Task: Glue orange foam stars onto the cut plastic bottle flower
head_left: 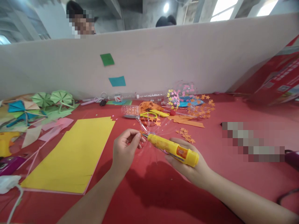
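Observation:
My right hand (193, 169) is wrapped round a yellow hot glue gun (168, 146), its dark nozzle pointing left. With thumb and fingers pinched, my left hand (127, 147) holds a small orange paper star (141, 133), mostly hidden by the fingers, right at the nozzle tip. Beneath the gun, a cut clear plastic bottle (153, 129) spreads its thin strips outward over the red table (149, 193). Loose orange paper stars (185, 135) lie just beyond my right hand. Yellow-handled scissors (149, 115) rest behind the bottle strips.
Yellow paper sheets (72, 155) lie at left, near folded green paper shapes (62, 98). Star-tipped plastic strips (201, 105) and clear bottles (151, 95) sit along the white partition (163, 59). A white plug with cable (10, 184) is at lower left; a red box (277, 74) stands right.

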The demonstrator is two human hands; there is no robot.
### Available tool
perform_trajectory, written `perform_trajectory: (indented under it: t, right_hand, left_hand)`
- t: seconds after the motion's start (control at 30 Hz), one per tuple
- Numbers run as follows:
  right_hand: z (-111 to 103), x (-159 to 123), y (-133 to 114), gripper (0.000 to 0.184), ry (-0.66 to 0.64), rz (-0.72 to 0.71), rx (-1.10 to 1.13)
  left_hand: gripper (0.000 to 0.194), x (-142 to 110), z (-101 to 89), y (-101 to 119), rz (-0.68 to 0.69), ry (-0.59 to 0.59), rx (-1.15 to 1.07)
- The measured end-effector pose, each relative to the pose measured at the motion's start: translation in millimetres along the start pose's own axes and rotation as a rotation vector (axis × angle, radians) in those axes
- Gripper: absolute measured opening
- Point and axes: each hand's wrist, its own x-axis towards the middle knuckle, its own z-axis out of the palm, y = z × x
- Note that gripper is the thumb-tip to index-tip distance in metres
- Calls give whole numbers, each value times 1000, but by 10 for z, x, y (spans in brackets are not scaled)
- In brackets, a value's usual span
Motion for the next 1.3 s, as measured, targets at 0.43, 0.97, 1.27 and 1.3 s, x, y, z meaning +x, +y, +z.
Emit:
perform_trajectory:
  t: [0.43,0.97,1.27,1.3]
  right_hand:
    - [-4,10,-13,19,-30,43,-3]
    - [-1,2,-6,19,-27,38,-15]
    - [16,-17,44,20,-22,43,-21]
    - [17,-18,43,20,-21,46,-23]
  left_hand:
    - [12,-5,0,10,0,-13,19]
    - [13,-7,13,31,-4,-10,28]
    - [12,-15,-8,20,4,-8,23]
    - [12,-13,-7,18,3,-9,23]
